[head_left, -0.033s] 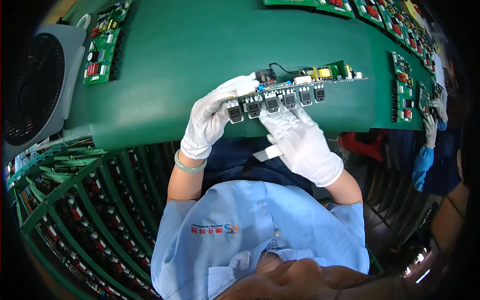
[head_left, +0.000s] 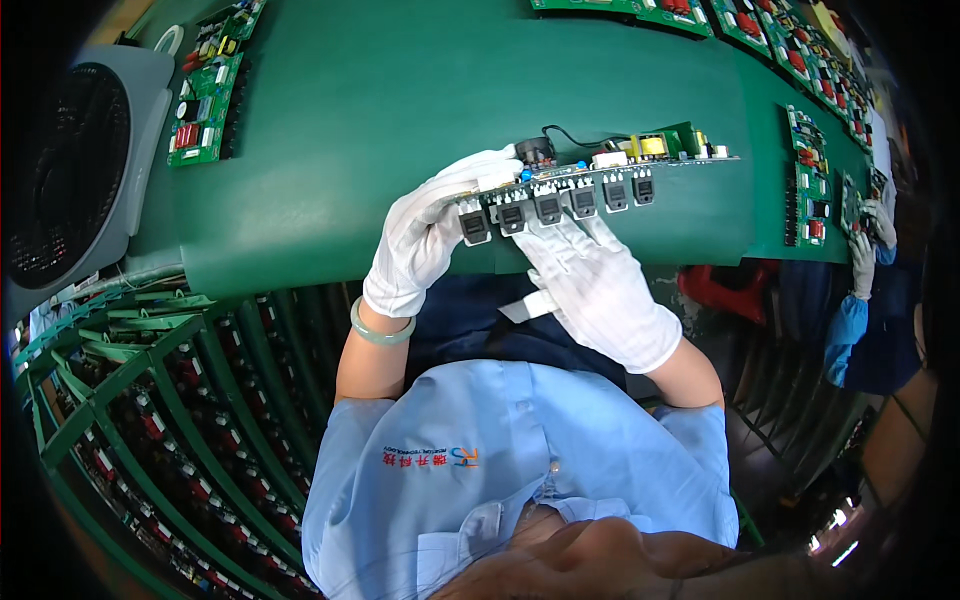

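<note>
Above the green table (head_left: 400,100), both gloved hands, left hand (head_left: 425,235) and right hand (head_left: 600,290), grip the circuit board (head_left: 590,175); best kept level, held by edges

An electronics assembly workshop was shown. A long workbench (head_left: 400,110) covered in green matting was seen from above, with populated circuit boards laid along its far and right edges (head_left: 205,100). White cotton gloves, of the kind worn for handling electronics, were worn on both hands (head_left: 430,235), and a light blue work uniform (head_left: 520,470) was worn by the person. Green metal racks (head_left: 140,400) filled with upright boards were stacked at the lower left. A grey fan housing (head_left: 70,170) was placed at the bench's left end. A second gloved worker's hand (head_left: 862,262) was visible at the right edge.
</note>
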The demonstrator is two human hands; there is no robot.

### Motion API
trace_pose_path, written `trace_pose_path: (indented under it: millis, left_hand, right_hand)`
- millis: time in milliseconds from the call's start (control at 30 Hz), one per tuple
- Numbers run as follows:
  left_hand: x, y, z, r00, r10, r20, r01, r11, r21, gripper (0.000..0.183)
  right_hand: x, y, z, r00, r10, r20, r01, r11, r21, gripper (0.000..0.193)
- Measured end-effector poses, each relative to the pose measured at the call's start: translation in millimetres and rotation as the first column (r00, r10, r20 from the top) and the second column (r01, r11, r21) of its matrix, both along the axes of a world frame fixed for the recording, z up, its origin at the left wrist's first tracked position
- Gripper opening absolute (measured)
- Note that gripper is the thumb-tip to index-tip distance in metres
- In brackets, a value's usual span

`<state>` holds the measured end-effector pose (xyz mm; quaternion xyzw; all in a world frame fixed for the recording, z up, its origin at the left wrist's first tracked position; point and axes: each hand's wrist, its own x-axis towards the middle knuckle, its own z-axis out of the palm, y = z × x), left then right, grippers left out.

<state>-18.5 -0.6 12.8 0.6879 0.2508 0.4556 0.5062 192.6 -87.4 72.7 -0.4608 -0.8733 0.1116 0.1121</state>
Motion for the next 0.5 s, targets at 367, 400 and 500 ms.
trace_pose_path:
  millis: [367, 400, 500]
  left_hand:
    - [0.3, -0.9, 2.0, 0.995, 0.001, 0.097, 0.001, 1.000, -0.018, 0.038]
    - [-0.1, -1.4, 1.9, 0.995, 0.001, 0.097, 0.000, 1.000, -0.010, 0.040]
    - [-1.8, 2.7, 3.0, 0.997, -0.026, 0.069, 0.025, 0.999, 0.027, 0.042]
  right_hand:
    - [-8.3, 2.0, 0.1, 0.996, 0.070, 0.062, -0.063, 0.992, -0.107, 0.057]
    - [-12.0, 1.6, 3.3, 0.997, 0.069, 0.024, -0.067, 0.994, -0.083, 0.057]
    - [-31.6, 1.8, 3.8, 0.997, 0.074, -0.040, -0.076, 0.996, -0.055, 0.057]
